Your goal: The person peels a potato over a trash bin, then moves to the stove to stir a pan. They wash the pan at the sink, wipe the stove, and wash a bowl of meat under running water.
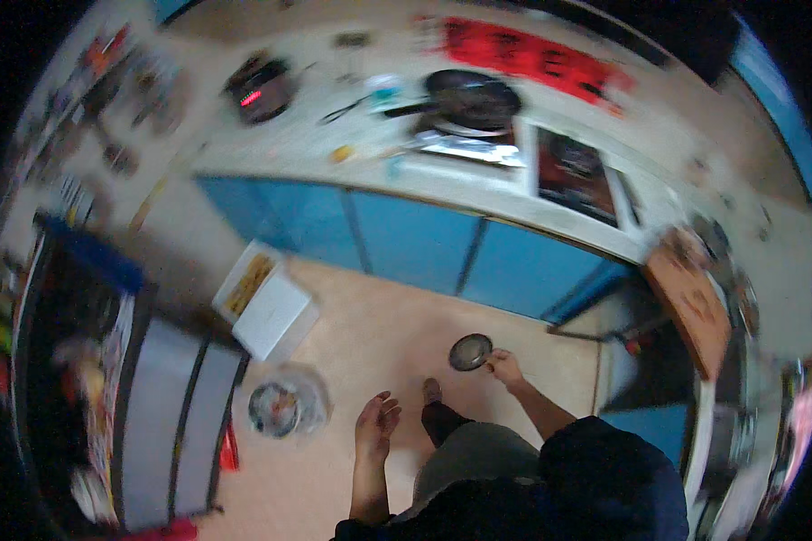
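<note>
My right hand [505,367] grips the edge of a small round dark dish [471,352], held out over the floor in front of me. Blur leaves it unclear whether it is a bowl, a plate or a lid. Nothing is in my left hand [379,418], which hangs at waist height with its fingers apart and slightly curled. Beyond both hands runs a kitchen counter [298,152] with blue cabinet doors [413,226]. On it a black wok [474,99] with a long handle rests over a stove [470,147].
A white box [277,318] with a partly open top stands on the floor [352,324] by the cabinets. Nearer me is a lined bin [274,409]. A grey cabinet [162,419] flanks my left. To the right, a wooden cutting board [690,308] stands near the counter's corner.
</note>
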Available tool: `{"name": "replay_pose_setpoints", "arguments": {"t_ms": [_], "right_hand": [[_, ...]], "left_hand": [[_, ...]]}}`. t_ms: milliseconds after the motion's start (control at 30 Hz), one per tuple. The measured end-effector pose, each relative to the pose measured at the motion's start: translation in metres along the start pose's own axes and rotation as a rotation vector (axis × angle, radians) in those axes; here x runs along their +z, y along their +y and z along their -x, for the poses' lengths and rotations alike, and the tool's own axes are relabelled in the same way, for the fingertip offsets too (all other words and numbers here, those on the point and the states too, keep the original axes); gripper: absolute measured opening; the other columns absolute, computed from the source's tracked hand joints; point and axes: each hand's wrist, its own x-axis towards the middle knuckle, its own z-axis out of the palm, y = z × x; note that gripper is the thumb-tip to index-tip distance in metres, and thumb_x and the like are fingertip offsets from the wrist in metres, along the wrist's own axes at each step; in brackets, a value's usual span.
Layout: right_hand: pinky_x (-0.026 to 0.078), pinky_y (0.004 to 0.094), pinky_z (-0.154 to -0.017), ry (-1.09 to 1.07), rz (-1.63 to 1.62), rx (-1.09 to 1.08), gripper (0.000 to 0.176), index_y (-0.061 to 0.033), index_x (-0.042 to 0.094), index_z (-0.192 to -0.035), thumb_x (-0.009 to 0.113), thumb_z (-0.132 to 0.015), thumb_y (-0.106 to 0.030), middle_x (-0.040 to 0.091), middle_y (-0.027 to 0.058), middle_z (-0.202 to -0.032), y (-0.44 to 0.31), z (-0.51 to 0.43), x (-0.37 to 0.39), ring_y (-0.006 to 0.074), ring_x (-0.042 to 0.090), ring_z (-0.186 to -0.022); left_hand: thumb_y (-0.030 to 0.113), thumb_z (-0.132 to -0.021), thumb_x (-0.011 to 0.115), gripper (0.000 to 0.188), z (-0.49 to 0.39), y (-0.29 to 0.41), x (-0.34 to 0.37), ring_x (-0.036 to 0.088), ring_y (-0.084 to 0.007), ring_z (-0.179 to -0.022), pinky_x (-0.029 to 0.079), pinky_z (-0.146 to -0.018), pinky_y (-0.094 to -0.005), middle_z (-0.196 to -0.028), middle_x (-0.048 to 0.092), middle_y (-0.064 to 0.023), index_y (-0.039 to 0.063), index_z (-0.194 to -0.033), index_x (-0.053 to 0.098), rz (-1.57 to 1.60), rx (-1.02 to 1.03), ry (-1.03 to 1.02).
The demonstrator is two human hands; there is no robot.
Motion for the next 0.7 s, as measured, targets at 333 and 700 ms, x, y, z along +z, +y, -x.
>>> {"name": "replay_pose_setpoints", "arguments": {"t_ms": [333,700], "right_hand": [[0.035,0.0278,-0.052,1.319,0.175,-0.323,0.027,0.0010,0.049,-0.066,0.049,-0.083,-0.020,0.043,0.0058,-0.056,0.018,0.206,-0.491,0.0119,0.039,-0.055],[0.047,0.0414,-0.069,1.154,0.635,0.739,0.026,-0.0055,0.063,-0.083,0.052,-0.076,-0.028,0.061,0.0176,-0.082,0.165,0.184,-0.832,0.0339,0.059,-0.080]], "left_hand": [[0.022,-0.087,0.047,0.025,0.026,-0.182,0.305,0.055,-0.0134,-0.077,0.043,-0.066,-0.0246,-0.088,0.058,-0.0048,0.004,-0.104,0.052,-0.561,-0.366,-0.639],[0.023,-0.088,0.045,0.028,0.048,-0.460,0.571,0.055,-0.0165,-0.085,0.043,-0.076,-0.0287,-0.096,0.057,-0.0072,0.004,-0.108,0.051,-0.763,-0.649,-0.868]]}}
